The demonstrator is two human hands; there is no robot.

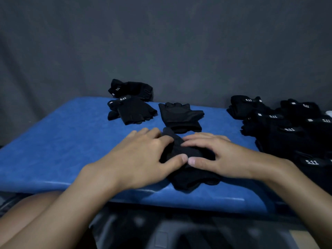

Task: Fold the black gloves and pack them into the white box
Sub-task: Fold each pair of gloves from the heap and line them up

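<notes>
A black fingerless glove (192,177) lies near the front edge of the blue table (62,141). My left hand (143,157) and my right hand (221,155) both rest flat on it, fingers straight, thumbs nearly touching over its middle. Most of the glove is hidden under my hands. Another black glove (181,116) lies flat just behind them. No white box is in view.
Two more black gloves lie at the back: one (132,109) on the table, one (131,88) behind it at the far edge. A pile of several black gloves (287,126) fills the right side. A grey wall stands behind.
</notes>
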